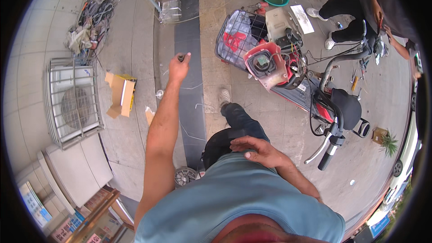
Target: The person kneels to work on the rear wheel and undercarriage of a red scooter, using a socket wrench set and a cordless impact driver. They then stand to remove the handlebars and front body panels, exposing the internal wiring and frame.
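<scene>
Here's the small dark piece [181,57], in my left hand [178,68], the fingers curled round it, its end poking out beside my thumb. Too small to name; I'd judge it light, stiff, hardly fragile, perhaps a bit slick, so best gripped round its middle. Near my belly, my right hand [261,152] hangs loosely open, nothing in it. Left of my fist, an opened cardboard box [119,96]; off to its right, the stripped red scooter [288,83].

tiled wall [27,85], grey paving [281,153], daylight
</scene>
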The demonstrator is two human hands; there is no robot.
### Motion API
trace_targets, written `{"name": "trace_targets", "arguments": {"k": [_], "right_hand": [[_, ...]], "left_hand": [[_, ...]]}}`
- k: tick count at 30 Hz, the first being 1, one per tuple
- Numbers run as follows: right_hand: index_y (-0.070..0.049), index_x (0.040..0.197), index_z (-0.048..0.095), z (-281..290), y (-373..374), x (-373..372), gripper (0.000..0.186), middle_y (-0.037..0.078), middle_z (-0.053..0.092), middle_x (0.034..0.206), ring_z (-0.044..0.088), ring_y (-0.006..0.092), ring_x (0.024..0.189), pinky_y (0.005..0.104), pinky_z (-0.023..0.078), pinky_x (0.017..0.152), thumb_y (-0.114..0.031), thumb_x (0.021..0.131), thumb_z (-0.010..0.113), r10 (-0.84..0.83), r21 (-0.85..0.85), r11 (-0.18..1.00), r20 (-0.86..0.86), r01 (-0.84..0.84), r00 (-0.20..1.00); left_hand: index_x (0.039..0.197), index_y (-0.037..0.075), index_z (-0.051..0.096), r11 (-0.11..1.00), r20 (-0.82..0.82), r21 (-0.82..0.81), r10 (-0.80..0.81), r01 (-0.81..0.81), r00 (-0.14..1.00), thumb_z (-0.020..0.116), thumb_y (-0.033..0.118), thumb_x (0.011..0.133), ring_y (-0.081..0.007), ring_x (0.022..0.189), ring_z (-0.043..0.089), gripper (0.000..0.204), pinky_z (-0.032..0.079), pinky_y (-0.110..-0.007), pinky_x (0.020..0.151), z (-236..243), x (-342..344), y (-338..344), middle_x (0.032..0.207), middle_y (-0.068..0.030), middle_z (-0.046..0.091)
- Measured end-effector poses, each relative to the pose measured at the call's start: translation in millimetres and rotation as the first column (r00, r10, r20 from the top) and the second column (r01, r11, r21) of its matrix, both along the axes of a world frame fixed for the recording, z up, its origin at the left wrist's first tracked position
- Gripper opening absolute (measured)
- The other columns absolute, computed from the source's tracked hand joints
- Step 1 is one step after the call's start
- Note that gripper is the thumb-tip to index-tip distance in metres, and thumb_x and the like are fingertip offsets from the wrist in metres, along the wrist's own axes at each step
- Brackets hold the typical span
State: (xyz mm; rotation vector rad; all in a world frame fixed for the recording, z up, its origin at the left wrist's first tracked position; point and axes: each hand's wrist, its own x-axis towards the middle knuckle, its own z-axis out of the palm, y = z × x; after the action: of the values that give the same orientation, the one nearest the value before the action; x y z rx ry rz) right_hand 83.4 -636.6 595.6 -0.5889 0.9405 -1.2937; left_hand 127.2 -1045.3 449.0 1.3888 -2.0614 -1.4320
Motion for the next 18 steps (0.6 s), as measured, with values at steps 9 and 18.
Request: {"name": "trace_targets", "arguments": {"k": [9,18], "right_hand": [[0.000,0.120,0.061,-27.8,-462.9,-186.2,0.039,0.010,0.068,0.104,0.064,0.0171,0.096,0.0324,0.051,0.086,-0.024,0.091,0.071,-0.324,-0.132,0.946,-0.473,0.297,0.820],[0.001,0.134,0.053,-433.7,-558.5,-537.9,0.077,0.024,0.062,0.129,0.062,0.0360,0.119,0.0387,0.048,0.102,-0.041,0.074,0.078,-0.304,0.617,-0.073,-0.762,0.783,0.572]], "left_hand": [[0.080,-0.003,0.063,0.926,-0.035,-0.050,-0.375,0.374,0.926,0.072,0.032,0.090,-0.0141,0.062,0.050,0.037,0.044,-0.036,0.061,-57.8,-170.8,-294.3,0.064,-0.0079,0.060],[0.101,0.000,0.068,0.917,0.196,0.189,-0.385,0.350,0.902,0.068,0.014,0.093,-0.0098,0.064,0.057,0.016,0.048,-0.028,0.059,-250.1,-230.4,-425.0,0.073,-0.0025,0.061]]}}
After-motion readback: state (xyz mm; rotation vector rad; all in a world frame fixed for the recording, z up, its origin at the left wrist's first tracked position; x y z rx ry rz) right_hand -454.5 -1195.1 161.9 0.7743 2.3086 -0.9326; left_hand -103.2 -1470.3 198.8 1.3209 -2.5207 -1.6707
